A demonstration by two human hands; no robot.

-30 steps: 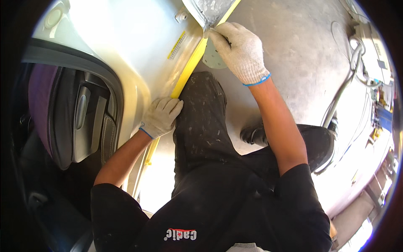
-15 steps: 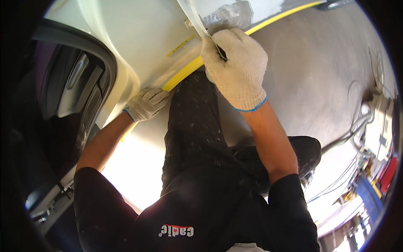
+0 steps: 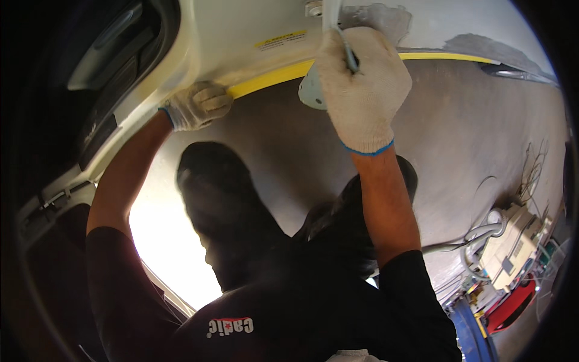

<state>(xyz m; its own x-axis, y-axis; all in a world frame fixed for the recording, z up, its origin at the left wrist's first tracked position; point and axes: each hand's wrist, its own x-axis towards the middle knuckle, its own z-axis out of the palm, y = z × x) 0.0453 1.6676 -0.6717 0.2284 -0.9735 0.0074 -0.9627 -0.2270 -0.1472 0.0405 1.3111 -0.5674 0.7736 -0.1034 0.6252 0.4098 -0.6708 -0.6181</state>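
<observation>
My right hand [image 3: 368, 90], in a white knitted glove with a blue cuff, is closed round a pale grey-green perforated sanding disc [image 3: 312, 90]. The disc's holed part sticks out to the left of the fist, and a grey curved edge shows between thumb and fingers. The fist is at the edge of a white car panel [image 3: 241, 30], below a grey filler patch [image 3: 383, 21]. My left hand [image 3: 199, 105], gloved too, rests with curled fingers on the car's sill, at the left end of a yellow tape strip [image 3: 274, 75]. Its fingertips are partly hidden.
A dark door opening [image 3: 114, 54] lies at left. Another grey patch [image 3: 488, 48] marks the panel at right. My bent legs [image 3: 223, 199] are over the grey floor [image 3: 458, 139]. Far right are hoses [image 3: 476, 232], a beige box-shaped unit [image 3: 512, 244] and a red item [image 3: 509, 304].
The view has shifted, so the car edge sits higher and more level. My right hand stays at the panel edge, and the disc shows more. My legs have moved back from the sill.
</observation>
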